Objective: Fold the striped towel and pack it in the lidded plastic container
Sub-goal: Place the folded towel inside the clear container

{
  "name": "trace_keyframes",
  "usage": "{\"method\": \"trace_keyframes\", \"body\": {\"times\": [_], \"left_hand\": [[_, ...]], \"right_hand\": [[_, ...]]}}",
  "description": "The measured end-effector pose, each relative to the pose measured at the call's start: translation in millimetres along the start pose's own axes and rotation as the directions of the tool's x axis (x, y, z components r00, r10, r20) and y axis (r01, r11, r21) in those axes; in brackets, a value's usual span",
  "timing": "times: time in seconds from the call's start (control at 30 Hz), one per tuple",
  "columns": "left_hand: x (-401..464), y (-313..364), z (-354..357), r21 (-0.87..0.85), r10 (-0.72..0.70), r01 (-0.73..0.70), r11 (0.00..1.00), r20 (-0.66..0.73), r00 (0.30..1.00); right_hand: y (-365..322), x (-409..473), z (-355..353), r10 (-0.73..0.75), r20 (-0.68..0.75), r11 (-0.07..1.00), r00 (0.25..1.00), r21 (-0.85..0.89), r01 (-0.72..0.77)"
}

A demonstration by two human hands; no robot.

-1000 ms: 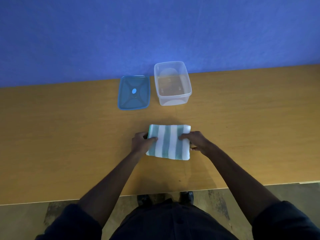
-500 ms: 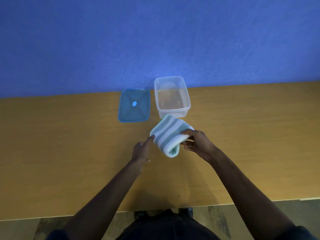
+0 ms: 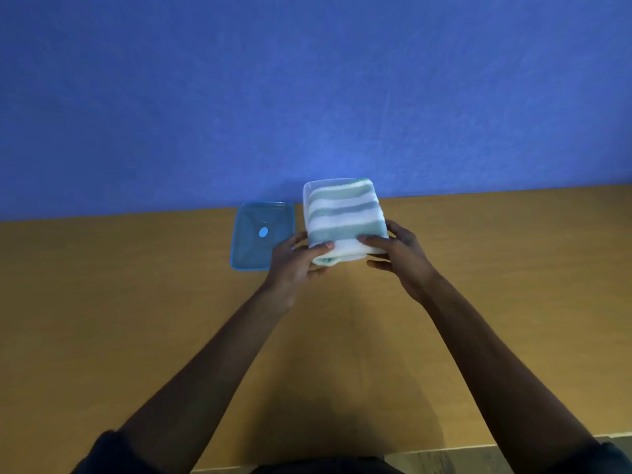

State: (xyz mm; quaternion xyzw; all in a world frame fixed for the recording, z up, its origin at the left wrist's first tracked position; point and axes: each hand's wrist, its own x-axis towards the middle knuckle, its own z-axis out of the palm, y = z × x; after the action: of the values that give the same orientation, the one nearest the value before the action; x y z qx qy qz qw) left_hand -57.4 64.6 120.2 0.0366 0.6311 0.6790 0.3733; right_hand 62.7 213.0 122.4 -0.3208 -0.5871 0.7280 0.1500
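The folded green-and-white striped towel point(image 3: 343, 217) lies over the clear plastic container point(image 3: 306, 195), covering almost all of it; only the container's far-left rim shows. My left hand point(image 3: 295, 265) grips the towel's near-left corner, thumb on top. My right hand point(image 3: 396, 256) grips the near-right edge the same way. The towel's near fold hangs past the container's front. The blue lid point(image 3: 261, 234) lies flat on the table just left of the container, beside my left hand.
A wooden table point(image 3: 136, 302) runs the width of the view, with its near edge at the bottom. A blue wall point(image 3: 307, 97) rises right behind the container and lid.
The towel was lifted off the table by my right hand, carried forward and laid over the container. My left hand let go, then took hold of it again.
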Motion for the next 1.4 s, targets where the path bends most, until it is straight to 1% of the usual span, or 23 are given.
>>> {"method": "trace_keyframes", "body": {"times": [0.07,0.2,0.27,0.37,0.43,0.5,0.57,0.63,0.73,0.87,1.0,1.07,1.17,1.2,1.27,1.3,1.37,1.4], "left_hand": [[20,9,5,0.014,0.039,-0.039,0.999,0.000,0.999],[63,13,13,0.075,0.093,-0.094,0.993,0.019,0.995],[82,9,16,0.177,0.123,-0.119,0.977,-0.016,0.992],[105,1,20,0.405,0.206,-0.155,0.901,-0.083,0.975],[114,-6,21,0.540,0.252,-0.169,0.825,-0.084,0.964],[120,-13,20,0.642,0.283,-0.171,0.747,-0.074,0.956],[122,-18,18,0.715,0.331,-0.184,0.674,-0.069,0.941],[125,-20,17,0.738,0.373,-0.203,0.644,-0.071,0.925],[128,-22,16,0.739,0.398,-0.221,0.637,-0.070,0.915],[131,-25,14,0.776,0.422,-0.198,0.599,-0.095,0.901],[133,-26,12,0.811,0.422,-0.185,0.554,-0.082,0.903],[134,-27,11,0.839,0.425,-0.177,0.514,-0.070,0.903],[134,-32,6,0.889,0.461,-0.155,0.431,-0.069,0.885],[134,-33,3,0.896,0.472,-0.148,0.419,-0.075,0.879],[135,-37,-2,0.890,0.463,-0.141,0.434,-0.086,0.882],[136,-38,-4,0.878,0.435,-0.129,0.460,-0.097,0.895],[139,-38,-7,0.857,0.357,-0.093,0.507,-0.111,0.928],[141,-38,-7,0.849,0.325,-0.084,0.521,-0.107,0.939]], "right_hand": [[-6,17,0,-0.014,-0.028,1.000,1.000,-0.026,0.013],[-7,57,2,0.007,-0.125,0.999,0.992,-0.043,-0.013],[-2,73,3,-0.008,-0.158,0.995,0.987,-0.098,-0.007],[6,95,2,-0.040,-0.202,0.975,0.978,-0.221,-0.006],[11,106,2,-0.072,-0.218,0.946,0.973,-0.324,-0.003],[14,115,3,-0.117,-0.224,0.897,0.968,-0.443,0.006],[17,121,2,-0.147,-0.217,0.851,0.965,-0.525,0.012],[19,126,3,-0.150,-0.205,0.805,0.967,-0.593,0.000],[22,129,4,-0.152,-0.192,0.744,0.969,-0.668,-0.015],[24,132,6,-0.164,-0.158,0.693,0.974,-0.721,-0.001],[26,135,6,-0.187,-0.131,0.635,0.974,-0.773,0.018],[27,136,6,-0.217,-0.132,0.554,0.967,-0.832,0.011],[31,135,4,-0.296,-0.143,0.392,0.944,-0.920,-0.016],[32,134,2,-0.328,-0.153,0.364,0.932,-0.931,-0.025],[35,133,-2,-0.370,-0.188,0.350,0.910,-0.935,-0.051],[36,133,-4,-0.362,-0.211,0.352,0.908,-0.933,-0.077],[38,135,-7,-0.291,-0.261,0.374,0.920,-0.916,-0.142],[40,136,-9,-0.238,-0.282,0.408,0.930,-0.898,-0.168]]}}
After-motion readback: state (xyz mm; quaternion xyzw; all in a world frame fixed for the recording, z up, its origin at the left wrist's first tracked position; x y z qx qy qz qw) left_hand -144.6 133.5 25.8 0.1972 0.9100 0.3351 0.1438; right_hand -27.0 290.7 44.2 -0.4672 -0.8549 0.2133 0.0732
